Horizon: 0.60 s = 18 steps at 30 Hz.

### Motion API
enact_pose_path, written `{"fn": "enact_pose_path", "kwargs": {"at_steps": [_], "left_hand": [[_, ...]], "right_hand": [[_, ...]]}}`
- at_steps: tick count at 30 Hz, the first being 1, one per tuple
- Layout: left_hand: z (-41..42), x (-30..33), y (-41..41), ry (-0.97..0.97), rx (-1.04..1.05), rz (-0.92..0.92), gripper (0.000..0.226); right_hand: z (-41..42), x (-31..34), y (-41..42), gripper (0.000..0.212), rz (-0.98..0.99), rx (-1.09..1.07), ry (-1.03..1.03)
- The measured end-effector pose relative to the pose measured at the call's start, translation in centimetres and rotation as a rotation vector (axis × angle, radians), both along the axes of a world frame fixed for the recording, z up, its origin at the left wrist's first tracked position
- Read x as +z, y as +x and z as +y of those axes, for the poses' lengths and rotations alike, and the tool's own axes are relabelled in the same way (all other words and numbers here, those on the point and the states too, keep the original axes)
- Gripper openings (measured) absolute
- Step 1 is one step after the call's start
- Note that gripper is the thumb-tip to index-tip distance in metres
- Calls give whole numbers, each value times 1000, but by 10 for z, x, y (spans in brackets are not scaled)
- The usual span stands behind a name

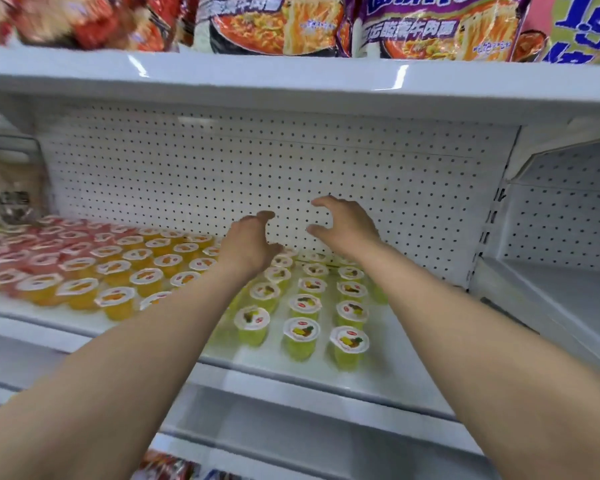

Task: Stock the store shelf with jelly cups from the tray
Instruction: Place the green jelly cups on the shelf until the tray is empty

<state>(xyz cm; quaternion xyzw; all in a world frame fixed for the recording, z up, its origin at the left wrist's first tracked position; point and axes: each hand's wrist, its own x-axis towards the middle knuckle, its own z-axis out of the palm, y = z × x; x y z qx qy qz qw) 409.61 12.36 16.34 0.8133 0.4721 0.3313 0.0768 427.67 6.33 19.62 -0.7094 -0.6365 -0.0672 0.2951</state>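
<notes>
Rows of jelly cups stand on the white shelf [388, 372]: yellow-green cups [300, 337] in the middle, orange cups [146, 280] to their left and red cups [45, 261] at far left. My left hand [248, 244] and my right hand [343, 225] hover above the back rows of the yellow-green cups, near the pegboard. Both hands face each other with loosely curved fingers and hold nothing. My left forearm hides part of the cups. No tray is in view.
A white pegboard wall [222, 174] backs the shelf. An upper shelf [291, 84] carries instant noodle packs [430, 26]. A bare shelf bay [561, 299] lies to the right. Packaged goods [7, 192] sit at far left, and lower shelves show below.
</notes>
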Motion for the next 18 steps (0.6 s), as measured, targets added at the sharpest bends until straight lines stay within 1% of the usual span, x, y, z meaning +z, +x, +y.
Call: {"fn": "enact_pose_path", "kwargs": {"at_steps": [3, 6, 10, 14, 18], "left_hand": [[10, 1, -62, 19, 141, -16, 63], [18, -2, -130, 11, 260, -42, 59], [22, -9, -220, -3, 388, -43, 55], [22, -20, -311, -51, 514, -30, 57], [21, -29, -405, -105, 646, -15, 58]], "right_hand": [[24, 3, -57, 57, -13, 123, -16], [46, 3, -119, 59, -32, 201, -28], [73, -2, -204, 57, -29, 297, -50], [93, -10, -297, 56, 35, 416, -92], [114, -23, -395, 59, -12, 519, -121]]}}
